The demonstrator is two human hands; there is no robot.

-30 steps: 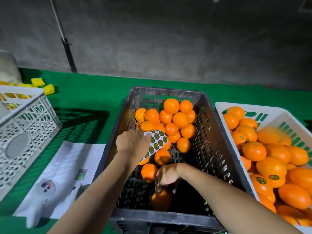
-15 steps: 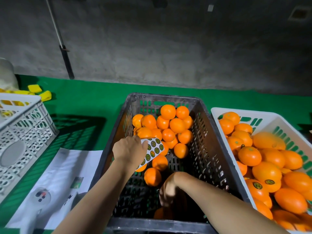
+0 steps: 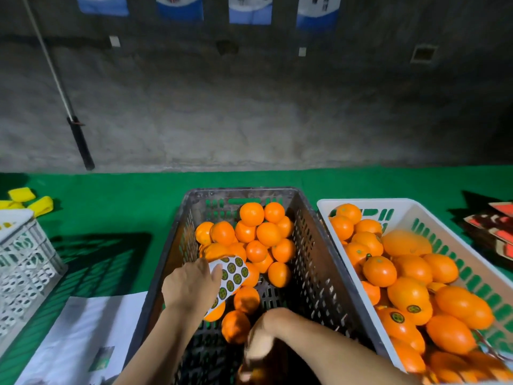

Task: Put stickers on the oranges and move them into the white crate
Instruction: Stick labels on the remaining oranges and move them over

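A dark grey crate [image 3: 313, 262] in the middle holds a pile of plain oranges [image 3: 262, 234] at its far end. My left hand [image 3: 190, 284] hovers inside it, holding a white sticker sheet [image 3: 231, 276] with green round stickers. My right hand [image 3: 263, 340] reaches down at the crate's near end, its fingers closed on an orange [image 3: 254, 375] that is mostly hidden and blurred. To the right, the white crate [image 3: 410, 209] is heaped with oranges [image 3: 408, 294], some bearing green stickers [image 3: 397, 317].
A second white crate [image 3: 25, 262] stands at the left edge, with yellow pieces [image 3: 41, 206] behind it. White paper [image 3: 80, 337] lies on the green table beside the grey crate. Dark red-and-black flat things [image 3: 494, 229] lie at the far right. A grey wall rises behind.
The camera has tilted up, so more wall shows. My right hand has dropped lower at the near end of the grey crate. My left hand still holds the sticker sheet in place.
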